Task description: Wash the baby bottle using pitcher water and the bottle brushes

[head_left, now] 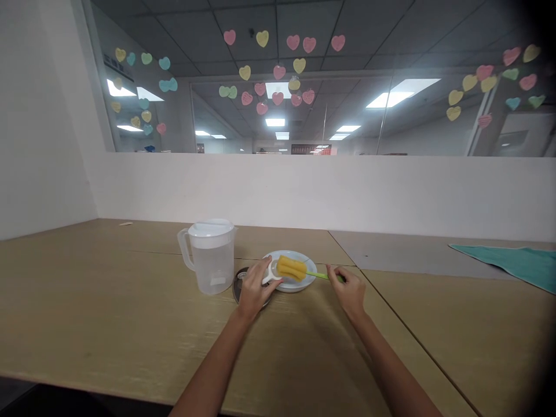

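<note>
My left hand (255, 286) is closed around a small white cup (270, 272), mostly covered by the fingers, its mouth turned to the right. My right hand (348, 288) grips the thin green handle of a sponge brush (292, 268). The brush's yellow sponge head lies at the cup's mouth; I cannot tell whether its tip is inside. Both are held over a shallow white bowl (307, 282) on the table. Partly hidden beneath my left hand is a dark round disc (237, 285) with a lighter rim.
A translucent lidded pitcher (212, 260) stands left of the bowl, handle facing left. A teal cloth (512, 263) lies at the far right. The wooden table (130, 324) meets a low white wall (304, 191) with a window above, dotted with heart-shaped notes.
</note>
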Available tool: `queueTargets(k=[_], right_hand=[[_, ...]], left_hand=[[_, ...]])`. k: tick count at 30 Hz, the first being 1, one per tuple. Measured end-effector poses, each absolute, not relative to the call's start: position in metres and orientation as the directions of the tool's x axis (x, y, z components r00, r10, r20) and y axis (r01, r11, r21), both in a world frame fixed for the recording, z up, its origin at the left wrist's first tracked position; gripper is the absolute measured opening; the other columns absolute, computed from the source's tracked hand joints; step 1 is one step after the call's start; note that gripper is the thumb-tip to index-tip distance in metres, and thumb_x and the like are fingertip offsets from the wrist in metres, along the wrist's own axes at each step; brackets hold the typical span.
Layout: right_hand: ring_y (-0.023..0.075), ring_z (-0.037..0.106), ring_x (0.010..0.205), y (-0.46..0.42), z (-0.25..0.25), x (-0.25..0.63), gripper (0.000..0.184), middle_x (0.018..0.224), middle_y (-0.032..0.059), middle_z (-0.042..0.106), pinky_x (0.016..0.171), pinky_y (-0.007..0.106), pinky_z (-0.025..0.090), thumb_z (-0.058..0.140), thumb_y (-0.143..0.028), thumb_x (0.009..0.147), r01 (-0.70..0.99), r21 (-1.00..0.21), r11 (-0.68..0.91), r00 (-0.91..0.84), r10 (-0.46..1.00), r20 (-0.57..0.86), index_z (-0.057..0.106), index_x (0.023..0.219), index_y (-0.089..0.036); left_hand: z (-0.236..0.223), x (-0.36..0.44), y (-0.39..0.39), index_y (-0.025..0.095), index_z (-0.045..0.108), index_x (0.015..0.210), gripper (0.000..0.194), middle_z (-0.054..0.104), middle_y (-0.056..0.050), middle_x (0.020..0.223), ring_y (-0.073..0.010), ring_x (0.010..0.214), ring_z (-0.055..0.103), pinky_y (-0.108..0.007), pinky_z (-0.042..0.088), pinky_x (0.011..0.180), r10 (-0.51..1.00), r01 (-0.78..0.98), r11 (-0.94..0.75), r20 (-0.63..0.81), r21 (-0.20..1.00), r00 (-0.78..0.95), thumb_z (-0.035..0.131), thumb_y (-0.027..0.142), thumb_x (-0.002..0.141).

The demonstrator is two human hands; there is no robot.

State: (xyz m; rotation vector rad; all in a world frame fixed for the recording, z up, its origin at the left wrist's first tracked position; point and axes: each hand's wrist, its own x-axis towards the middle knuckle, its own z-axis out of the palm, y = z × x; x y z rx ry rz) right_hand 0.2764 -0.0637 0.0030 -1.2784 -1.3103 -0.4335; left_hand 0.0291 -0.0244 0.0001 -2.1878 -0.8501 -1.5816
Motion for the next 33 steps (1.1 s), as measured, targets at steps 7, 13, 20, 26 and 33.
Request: queueTargets(k=[7,13,20,26,33], right_hand=[[0.0089,0.043,0.050,-0.063,-0.003,0.287,0.028,0.047,-0.0021,0.052,0.055,0.023,0.028,0.060,-0.026,0.077,0.979,0.034,0.199,-0.056,0.104,0.993,0.053,0.052,-0.017],[0.0089,0.037,0.048,-0.072,-0.003,0.259,0.029,0.044,-0.0035,0.046,0.053,0.026,0.023,0.062,-0.026,0.077,0.952,0.247,0.179,-0.257,0.038,0.966,0.053,0.051,-0.019],[0.0085,0.039,0.048,-0.065,-0.003,0.274,0.032,0.045,-0.0026,0.046,0.052,0.025,0.023,0.057,-0.025,0.080,0.979,0.161,0.124,-0.170,0.066,0.983,0.051,0.049,-0.018],[0.0107,0.045,0.052,-0.054,-0.010,0.304,0.038,0.050,0.0025,0.054,0.052,0.024,0.023,0.044,-0.032,0.084,0.978,-0.200,-0.057,0.208,0.291,0.934,0.056,0.052,-0.017],[0.0215,0.059,0.070,-0.049,-0.007,0.322,0.052,0.077,0.0123,0.065,0.056,0.028,0.033,0.028,-0.050,0.087,0.755,-0.544,-0.365,0.615,0.682,0.396,0.065,0.093,-0.015]], left_hand=[[-0.003,0.023,-0.017,0.018,0.037,0.131,0.053,0.057,-0.009,0.121,-0.0205,0.114,0.051,-0.037,0.044,0.097,0.170,0.633,-0.760,0.895,-0.147,0.412,0.055,0.030,0.083],[0.000,0.031,-0.027,0.012,0.037,0.131,0.046,0.055,-0.010,0.124,-0.0197,0.120,0.046,-0.037,0.043,0.100,0.063,0.551,-0.747,0.784,-0.373,0.617,0.048,0.020,0.087],[0.009,0.036,-0.028,0.014,0.042,0.129,0.040,0.055,-0.007,0.124,-0.0174,0.120,0.046,-0.035,0.043,0.101,0.053,0.578,-0.706,0.783,-0.410,0.620,0.040,0.010,0.088],[0.006,0.016,-0.015,0.017,0.041,0.130,0.043,0.053,-0.007,0.127,-0.0194,0.121,0.046,-0.038,0.041,0.101,0.132,0.660,-0.669,0.818,-0.343,0.560,0.037,0.009,0.088],[0.009,0.015,-0.015,0.019,0.051,0.120,0.046,0.061,-0.009,0.114,-0.0225,0.106,0.056,-0.037,0.047,0.091,0.299,0.735,-0.658,0.953,0.162,0.057,0.061,0.034,0.078]])
